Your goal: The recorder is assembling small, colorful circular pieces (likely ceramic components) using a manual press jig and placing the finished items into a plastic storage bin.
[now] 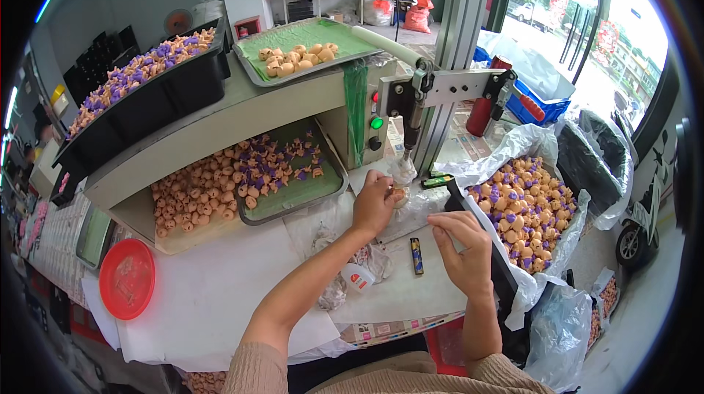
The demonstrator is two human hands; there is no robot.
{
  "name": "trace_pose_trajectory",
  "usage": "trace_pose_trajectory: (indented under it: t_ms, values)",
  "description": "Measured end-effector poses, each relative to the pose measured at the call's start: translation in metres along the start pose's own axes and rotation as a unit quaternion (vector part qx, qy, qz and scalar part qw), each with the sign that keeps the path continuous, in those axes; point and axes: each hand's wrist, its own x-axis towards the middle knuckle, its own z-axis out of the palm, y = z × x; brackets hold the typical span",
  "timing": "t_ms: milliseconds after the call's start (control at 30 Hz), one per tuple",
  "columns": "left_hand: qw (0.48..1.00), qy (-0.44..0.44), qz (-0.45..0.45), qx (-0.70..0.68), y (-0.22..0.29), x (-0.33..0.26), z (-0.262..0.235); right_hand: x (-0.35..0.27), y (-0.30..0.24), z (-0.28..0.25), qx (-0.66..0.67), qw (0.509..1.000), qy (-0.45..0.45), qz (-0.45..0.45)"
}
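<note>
My left hand (372,207) is closed on a small flesh-coloured toy figure piece (398,197), held low under the head of a bench press (412,126). The fingers hide much of the piece. My right hand (466,247) hovers just right of it over the paper, fingers stretched out and thumb a little apart, with nothing visible in it. Below and between my hands lies a dark, yellow-marked lighter-shaped stick (416,256). A white bottle (358,277) rests on crumpled plastic near my left forearm.
To the right, a lined bin (499,287) holds many flesh-and-purple figures. Left, round heads and purple bodies fill a shelf with a tray (334,199). Above stand a green-lined tray (253,75) of heads and a black bin (158,111). A red dish (127,279) sits far left.
</note>
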Motion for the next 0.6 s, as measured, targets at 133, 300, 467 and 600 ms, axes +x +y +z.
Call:
trace_pose_trajectory:
  t_ms: [133,300,467,600]
  values:
    - [0.995,-0.046,0.04,0.073,0.004,-0.004,-0.01,0.033,-0.017,0.005,-0.021,0.994,0.063,-0.081]
    - [0.998,-0.037,0.013,0.043,0.007,-0.011,-0.007,0.126,-0.021,0.025,-0.103,0.952,0.216,-0.191]
    - [0.999,-0.024,0.018,0.043,0.016,-0.014,-0.008,0.208,-0.041,0.009,0.033,0.996,0.074,0.022]
    - [0.998,-0.049,-0.001,0.04,0.009,-0.012,-0.018,0.175,-0.059,-0.02,0.33,0.913,0.173,-0.164]
